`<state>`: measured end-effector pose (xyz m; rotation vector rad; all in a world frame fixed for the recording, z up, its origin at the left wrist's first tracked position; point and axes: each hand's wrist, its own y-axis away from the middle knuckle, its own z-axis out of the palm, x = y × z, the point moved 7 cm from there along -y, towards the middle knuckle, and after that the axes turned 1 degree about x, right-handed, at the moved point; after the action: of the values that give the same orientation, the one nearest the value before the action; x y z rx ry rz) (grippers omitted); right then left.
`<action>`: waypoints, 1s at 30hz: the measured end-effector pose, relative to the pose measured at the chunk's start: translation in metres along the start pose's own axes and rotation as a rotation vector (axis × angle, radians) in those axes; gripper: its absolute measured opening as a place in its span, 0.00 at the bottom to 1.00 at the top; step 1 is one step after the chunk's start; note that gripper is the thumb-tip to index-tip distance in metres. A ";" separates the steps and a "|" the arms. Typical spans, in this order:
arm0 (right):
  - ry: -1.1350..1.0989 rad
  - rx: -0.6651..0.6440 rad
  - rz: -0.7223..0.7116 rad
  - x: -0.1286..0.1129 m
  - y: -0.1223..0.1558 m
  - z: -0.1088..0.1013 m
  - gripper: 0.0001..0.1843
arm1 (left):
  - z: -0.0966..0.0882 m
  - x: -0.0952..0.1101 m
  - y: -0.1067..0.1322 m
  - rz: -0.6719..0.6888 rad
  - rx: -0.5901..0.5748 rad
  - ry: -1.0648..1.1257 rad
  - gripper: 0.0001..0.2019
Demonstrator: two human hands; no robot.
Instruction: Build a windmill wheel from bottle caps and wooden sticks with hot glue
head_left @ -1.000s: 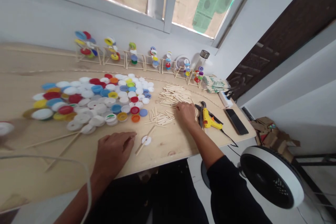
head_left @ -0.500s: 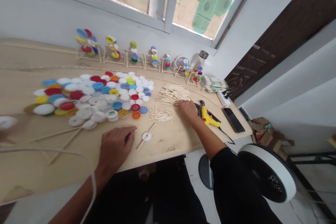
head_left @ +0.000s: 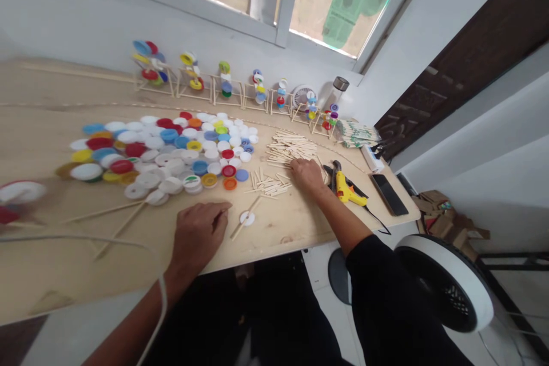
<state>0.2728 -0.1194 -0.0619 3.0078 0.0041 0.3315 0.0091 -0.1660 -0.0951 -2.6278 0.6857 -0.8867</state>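
Note:
My left hand (head_left: 201, 233) rests palm down on the wooden table near its front edge, index finger stretched out and thumb apart from it, nothing visible in it. Just right of it lies a white bottle cap (head_left: 247, 218) with a thin wooden stick (head_left: 240, 226) across it. My right hand (head_left: 307, 175) reaches to the near edge of a pile of wooden sticks (head_left: 289, 147); its fingertips are hidden, so a grip cannot be made out. Shorter cut sticks (head_left: 271, 184) lie left of that hand. A yellow glue gun (head_left: 346, 190) is to its right.
Many coloured bottle caps (head_left: 171, 168) cover the table's left part. Small stick-and-cap wheels on frames (head_left: 226, 88) line the wall. A phone (head_left: 389, 194), a power strip (head_left: 372, 158) and packaged sticks (head_left: 357, 133) sit at right. A white cable (head_left: 160, 286) crosses my left forearm.
The view has shifted slightly, so most things appear a little further right. My right hand remains at the stick pile, and my left hand stays on the table beside the cap.

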 end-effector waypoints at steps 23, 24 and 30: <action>-0.287 0.079 -0.027 -0.036 0.065 -0.009 0.10 | 0.001 0.010 -0.020 0.023 -0.079 -0.074 0.17; -0.302 0.085 -0.049 -0.045 0.069 -0.009 0.10 | 0.003 0.013 -0.026 0.034 -0.085 -0.088 0.17; -0.275 0.142 -0.054 -0.069 0.067 -0.003 0.12 | 0.020 0.033 -0.049 0.115 -0.182 -0.160 0.17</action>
<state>0.2044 -0.1870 -0.0666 3.1594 0.0877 -0.0929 0.0619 -0.1393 -0.0739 -2.7464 0.9029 -0.5986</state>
